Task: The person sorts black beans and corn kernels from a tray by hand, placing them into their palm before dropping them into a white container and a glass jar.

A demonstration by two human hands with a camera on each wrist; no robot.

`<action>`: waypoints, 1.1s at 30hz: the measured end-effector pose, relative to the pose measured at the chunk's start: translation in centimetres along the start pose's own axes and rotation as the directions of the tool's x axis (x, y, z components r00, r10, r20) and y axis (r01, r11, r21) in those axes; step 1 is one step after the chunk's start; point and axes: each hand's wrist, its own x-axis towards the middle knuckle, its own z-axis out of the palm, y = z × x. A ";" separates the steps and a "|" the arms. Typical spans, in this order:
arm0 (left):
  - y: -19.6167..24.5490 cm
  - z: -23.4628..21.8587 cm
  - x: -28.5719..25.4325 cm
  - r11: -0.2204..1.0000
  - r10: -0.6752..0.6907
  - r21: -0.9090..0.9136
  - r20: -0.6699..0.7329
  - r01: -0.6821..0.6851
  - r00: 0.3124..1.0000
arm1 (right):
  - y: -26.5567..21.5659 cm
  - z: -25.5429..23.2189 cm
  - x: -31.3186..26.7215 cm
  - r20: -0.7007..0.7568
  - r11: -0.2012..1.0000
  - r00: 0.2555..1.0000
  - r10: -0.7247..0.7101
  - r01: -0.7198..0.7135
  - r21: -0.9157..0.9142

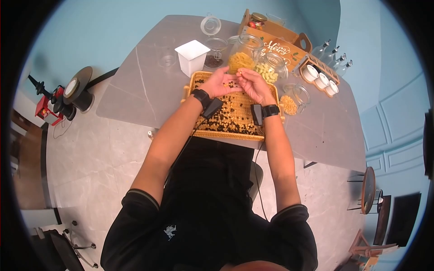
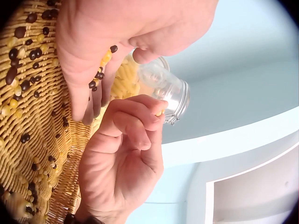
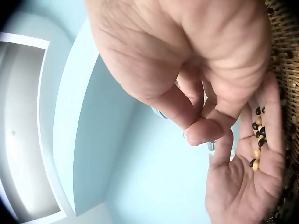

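My left hand (image 1: 218, 86) is palm up over the wicker basket (image 1: 226, 135), its fingers extended. Several black beans (image 3: 261, 130) and yellow corn kernels (image 3: 256, 165) lie on its fingers and palm. Beside it, my right hand (image 1: 255, 86) pinches a small yellow kernel (image 2: 160, 113) between thumb and fingertip, raised above the left hand's fingers. In the right wrist view the thumb hides most of that pinch. Across the basket's woven bottom, black beans (image 2: 32, 55) and yellow kernels (image 2: 14, 103) are scattered together.
Behind the basket stand a white tapered container (image 1: 191, 58), a jar of dark beans (image 1: 214, 59) and a pasta jar (image 1: 242, 61). To the right are a jar of pale pieces (image 1: 267, 72) and a kernel jar (image 1: 289, 105). A wooden crate (image 1: 287, 48) stands farther back.
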 end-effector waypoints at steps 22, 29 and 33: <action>0.2 0.6 -0.7 0.995 -0.096 0.025 0.036 0.095 0.995 | -14.2 -3.4 -11.7 0.088 -0.175 0.692 -0.716 -0.055 -0.983; 0.1 0.3 -0.2 0.994 -0.108 0.014 0.057 0.108 0.992 | -14.3 -5.0 -12.2 0.078 -0.288 0.751 -0.656 -0.153 -0.945; 0.1 0.1 -0.3 0.993 -0.114 0.022 0.108 0.112 0.988 | -11.0 0.9 -9.0 0.211 -0.192 0.807 -0.551 0.123 -0.974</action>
